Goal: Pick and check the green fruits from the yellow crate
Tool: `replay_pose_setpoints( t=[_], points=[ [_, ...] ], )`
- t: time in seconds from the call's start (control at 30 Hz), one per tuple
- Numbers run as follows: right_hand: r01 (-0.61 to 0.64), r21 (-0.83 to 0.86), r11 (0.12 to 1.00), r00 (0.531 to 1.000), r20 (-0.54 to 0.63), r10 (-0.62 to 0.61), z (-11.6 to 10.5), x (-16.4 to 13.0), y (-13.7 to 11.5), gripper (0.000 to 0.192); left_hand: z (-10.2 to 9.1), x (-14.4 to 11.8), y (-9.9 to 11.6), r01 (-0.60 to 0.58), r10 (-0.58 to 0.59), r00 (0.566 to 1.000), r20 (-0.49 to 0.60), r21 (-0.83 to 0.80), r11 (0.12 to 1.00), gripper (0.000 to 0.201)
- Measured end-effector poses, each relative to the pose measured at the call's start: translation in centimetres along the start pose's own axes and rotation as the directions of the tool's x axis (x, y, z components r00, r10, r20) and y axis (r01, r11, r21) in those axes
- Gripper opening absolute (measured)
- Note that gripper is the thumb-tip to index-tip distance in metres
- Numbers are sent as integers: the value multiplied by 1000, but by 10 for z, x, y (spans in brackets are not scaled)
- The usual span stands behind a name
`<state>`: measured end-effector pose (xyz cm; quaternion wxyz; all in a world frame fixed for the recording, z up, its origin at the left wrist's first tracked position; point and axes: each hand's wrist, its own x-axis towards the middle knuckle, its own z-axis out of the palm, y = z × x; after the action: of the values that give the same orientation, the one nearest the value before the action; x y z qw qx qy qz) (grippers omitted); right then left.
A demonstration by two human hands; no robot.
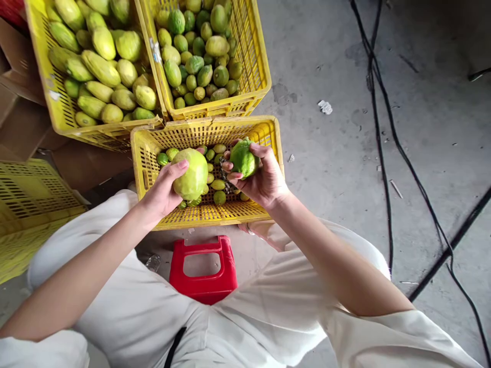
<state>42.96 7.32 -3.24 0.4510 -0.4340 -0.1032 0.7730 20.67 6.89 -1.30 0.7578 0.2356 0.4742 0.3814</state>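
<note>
Nearest to me are my white trousers [245, 317] and a red stool [203, 271] between the knees. Above the near yellow crate [207, 214], my left hand [163, 191] is closed around a big pale fruit [191, 174], with the thumb on top. My right hand [264, 179] grips a small green fruit [243, 158] with curled fingers, over the crate's right side. Small fruits lie in this crate. Two full crates [238, 105] stand behind its far edge on the concrete floor [422, 128].
</note>
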Motion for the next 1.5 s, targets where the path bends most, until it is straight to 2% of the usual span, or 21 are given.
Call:
replay_pose_setpoints(
  t=[0.27, 0.5, 0.67, 0.93, 1.13, 1.27, 1.5],
  points=[
    [-14, -19, 1000, 1000, -24, 13, 0, 3, 2, 50, -1, -1, 0, 3, -2, 999, -33, 21, 1000, 58],
    [40, -58, 998, 998, -53, -43, 1, 2, 14, 54, 2, 3, -1, -55, 63, 992, -108, 70, 996, 57],
    [48, -69, 996, 996, -74, -53, 7, -2, 11, 51, 2, 3, 1, -36, 48, 995, -82, 138, 990, 60],
    [-2, 54, 999, 1000, 14, 2, 5, -2, 2, 47, 2, 6, 6, -8, 10, 997, -83, 19, 1000, 49],
    [-28, 18, 999, 998, -54, 29, -5, 1, 0, 44, -5, 6, 7, -75, 74, 992, -104, -9, 997, 44],
    [-38, -16, 999, 995, -90, 36, -5, 2, 3, 39, -9, 5, 5, -40, 36, 992, -119, -32, 999, 42],
    [-7, -59, 998, 995, -95, 2, 0, 4, 9, 39, -4, 2, 1, -10, 11, 996, -87, 13, 1000, 45]
  ],
)
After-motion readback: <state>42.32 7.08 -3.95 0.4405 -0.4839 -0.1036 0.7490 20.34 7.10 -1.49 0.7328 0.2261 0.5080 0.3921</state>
